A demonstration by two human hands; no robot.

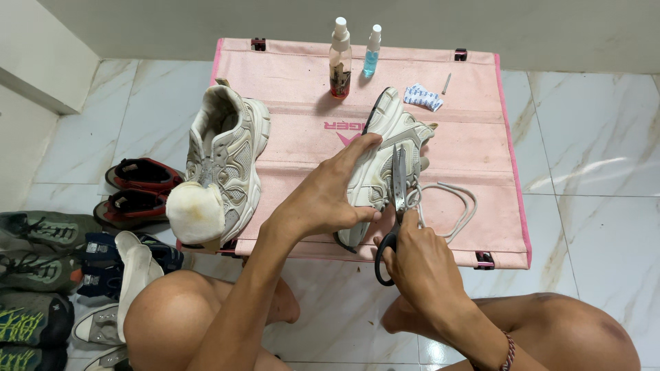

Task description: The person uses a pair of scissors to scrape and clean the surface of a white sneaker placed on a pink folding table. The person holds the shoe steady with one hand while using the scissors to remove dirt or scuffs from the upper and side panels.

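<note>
On the near half of the pink folding table [481, 137], toward its right edge, a cream sneaker [385, 148] lies tipped on its side with the sole turned left and the laces facing right. The left hand [328, 199] lies over the sneaker's near end, fingers spread and pressed flat on the upper to pin it to the table. The right hand [419, 257] is closed through the black handles of a pair of scissors [397, 206], and the blades point away from the person, up along the lace area; whether the blades are parted or closed cannot be determined. A loose white lace [450, 206] loops out to the right of the sneaker, toward the near right corner. The step in hand appears to be work on the laces with the scissors. The next move calls for firm restraint by the left hand and a controlled blade tip, kept on the lace and off the upper and the fingers. The matching sneaker [230, 161] stands near the left edge with a pale stuffed insert [194, 213] at its near end. Two spray bottles [340, 58] stand at the far edge, a small patterned packet [421, 97] beside them. Other shoes [137, 189] lie on the marble floor to the left.
</note>
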